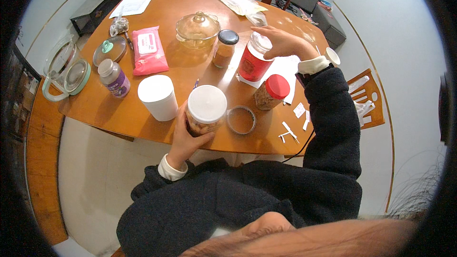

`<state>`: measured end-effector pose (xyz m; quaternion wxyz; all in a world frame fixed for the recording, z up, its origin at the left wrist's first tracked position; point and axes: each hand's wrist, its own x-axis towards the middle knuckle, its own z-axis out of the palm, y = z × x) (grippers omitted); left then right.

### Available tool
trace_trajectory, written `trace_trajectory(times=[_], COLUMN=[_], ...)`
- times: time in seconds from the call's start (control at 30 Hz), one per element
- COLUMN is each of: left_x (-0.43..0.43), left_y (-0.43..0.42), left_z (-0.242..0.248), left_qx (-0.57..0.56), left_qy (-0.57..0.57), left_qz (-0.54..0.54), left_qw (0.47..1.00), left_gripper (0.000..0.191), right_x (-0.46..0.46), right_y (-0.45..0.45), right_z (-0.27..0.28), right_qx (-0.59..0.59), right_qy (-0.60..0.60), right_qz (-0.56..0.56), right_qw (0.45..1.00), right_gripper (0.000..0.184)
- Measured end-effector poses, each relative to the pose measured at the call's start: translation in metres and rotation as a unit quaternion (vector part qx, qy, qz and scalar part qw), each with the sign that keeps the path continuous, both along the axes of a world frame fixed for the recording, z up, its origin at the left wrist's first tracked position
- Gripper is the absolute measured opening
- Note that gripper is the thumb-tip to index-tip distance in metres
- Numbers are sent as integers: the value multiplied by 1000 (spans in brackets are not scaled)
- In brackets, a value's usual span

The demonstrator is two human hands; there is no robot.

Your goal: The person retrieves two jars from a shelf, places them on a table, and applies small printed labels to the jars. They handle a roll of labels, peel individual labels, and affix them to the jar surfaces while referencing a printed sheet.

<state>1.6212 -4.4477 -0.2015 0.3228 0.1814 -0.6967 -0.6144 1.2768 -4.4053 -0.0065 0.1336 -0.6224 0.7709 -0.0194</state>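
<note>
My left hand (pixel 191 141) grips a clear jar with a white lid (pixel 207 104) from the near left side, its brown contents showing below the lid. At the jar's right lies a clear round ring or lid (pixel 241 120). My right hand (pixel 285 43) reaches over the top of a red-labelled jar (pixel 254 64), fingers on the far side and thumb on the near side. Contact with that jar cannot be made out. A red-lidded jar (pixel 272 92) stands nearer me, and a dark-lidded jar (pixel 225 48) is left of the red-labelled one.
Left of my left hand are a white tub (pixel 157 98), a purple-labelled bottle (pixel 115 78) and pink wipes (pixel 150 50). Farther off sits a lidded amber glass bowl (pixel 198 30). Paper scraps (pixel 290 132) lie at right; a glass kettle (pixel 66 71) stands far left. A black cable (pixel 303 148) hangs off the table.
</note>
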Motion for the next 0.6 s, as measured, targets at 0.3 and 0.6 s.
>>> trace_trajectory(times=[0.3,0.6], left_x=[0,-1], left_y=[-1,-1], left_z=[-3,-2], left_qx=[-27,-37], left_qy=[9,12], left_qz=[2,12], left_qw=[1000,999], left_gripper=[100,99], right_x=[10,30], right_y=[-7,-12], right_z=[-1,6], right_qx=[-26,39], right_qy=[82,173], right_qz=[-30,-112], right_qw=[996,978], right_gripper=[84,89])
